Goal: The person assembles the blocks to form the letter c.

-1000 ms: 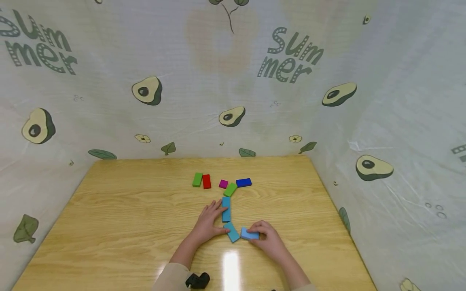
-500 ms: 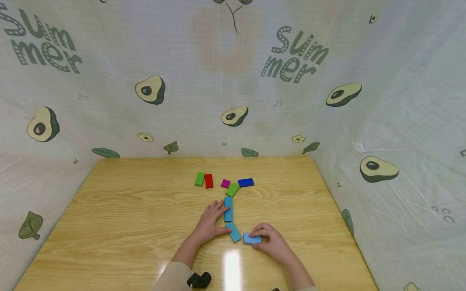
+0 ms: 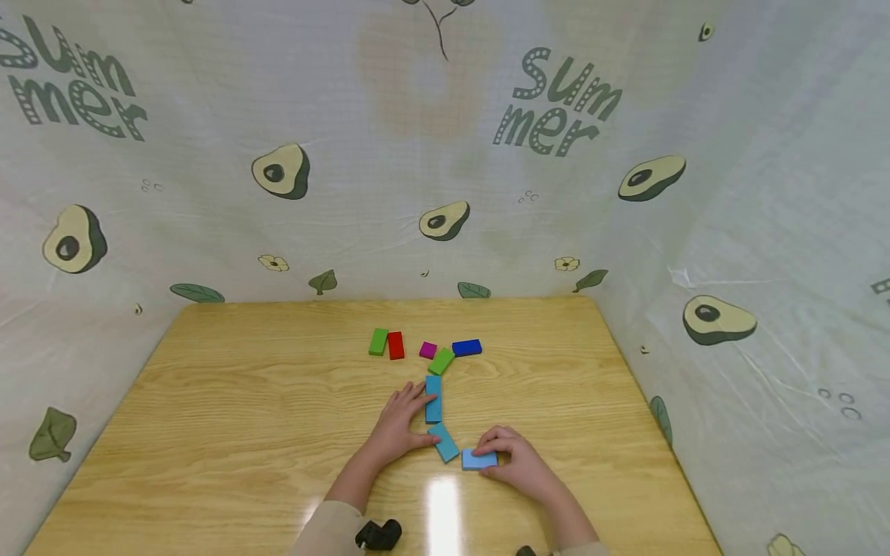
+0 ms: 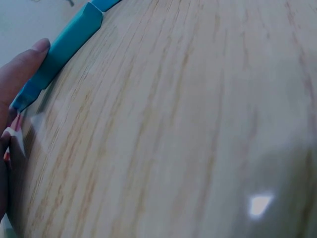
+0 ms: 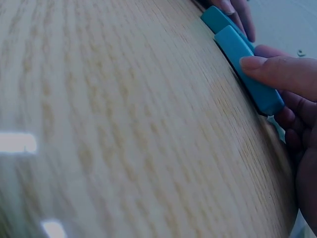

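On the wooden table, my right hand [image 3: 516,465] pinches a light blue rectangular block [image 3: 470,462] between thumb and fingers. In the right wrist view that block [image 5: 247,74] lies low over the wood, thumb along its near side. Its left end comes close to a tilted blue block [image 3: 447,449], touched by the thumb of my left hand [image 3: 396,428]. The left index finger reaches onto a longer blue block [image 3: 434,413] just beyond, with the other fingers stretched beside it. In the left wrist view, that thumb lies against a blue block [image 4: 72,44].
A green block [image 3: 441,361] sits slanted at the far end of the blue row. Around it are a small magenta block [image 3: 427,350] and a dark blue block [image 3: 467,347]. Further left lie a red block [image 3: 395,346] and another green block [image 3: 378,342]. A printed cloth [image 3: 361,232] surrounds the table.
My right hand has drawn the light blue block slightly toward me and turned it a little. My left hand and the other blocks stay in place.
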`<state>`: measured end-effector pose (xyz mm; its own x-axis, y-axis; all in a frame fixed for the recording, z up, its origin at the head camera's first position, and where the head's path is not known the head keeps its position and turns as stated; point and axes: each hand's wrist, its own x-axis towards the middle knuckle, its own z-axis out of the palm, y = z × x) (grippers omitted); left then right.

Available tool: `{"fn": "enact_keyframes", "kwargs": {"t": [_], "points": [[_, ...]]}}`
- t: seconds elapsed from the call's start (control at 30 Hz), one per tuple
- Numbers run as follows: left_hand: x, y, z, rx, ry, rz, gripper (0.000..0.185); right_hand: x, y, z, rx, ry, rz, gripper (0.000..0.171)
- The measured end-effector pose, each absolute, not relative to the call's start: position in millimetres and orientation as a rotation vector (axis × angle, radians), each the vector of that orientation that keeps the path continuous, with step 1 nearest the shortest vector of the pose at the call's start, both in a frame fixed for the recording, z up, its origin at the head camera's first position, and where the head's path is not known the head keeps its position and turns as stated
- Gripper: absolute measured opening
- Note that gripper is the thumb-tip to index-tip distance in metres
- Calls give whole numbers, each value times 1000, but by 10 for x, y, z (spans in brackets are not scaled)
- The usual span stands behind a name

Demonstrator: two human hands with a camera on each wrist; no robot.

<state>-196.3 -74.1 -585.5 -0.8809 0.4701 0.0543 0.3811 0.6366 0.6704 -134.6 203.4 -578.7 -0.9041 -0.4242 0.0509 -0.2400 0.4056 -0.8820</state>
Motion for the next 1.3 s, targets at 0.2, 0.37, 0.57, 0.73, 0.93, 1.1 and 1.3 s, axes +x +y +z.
{"fn": "enact_keyframes", "kwargs": {"t": [0.2,0.37,0.57,0.73,0.93,1.1,1.3], "points": [[-1964,-743,-5862,715,2729,1080,77,-1346,2016,-5754,-598,2483,-1483,23],[-1965,-744,-5872,712,2728,1091,77,-1303,1956,-5603,-622,2479,-1487,24],[-1966,-745,-5883,716,2732,1092,78,-1251,1903,-5347,-625,2442,-1489,23],[-1966,-744,-5868,720,2730,1087,78,-1287,1927,-5469,-601,2451,-1481,24],[-1964,-743,-5842,723,2727,1078,78,-1355,2000,-5735,-602,2491,-1459,25],[-1966,-745,-5839,723,2726,1065,78,-1361,2017,-5772,-613,2493,-1464,26],[-1967,-744,-5842,726,2727,1078,78,-1364,2010,-5780,-577,2479,-1484,27]]}}
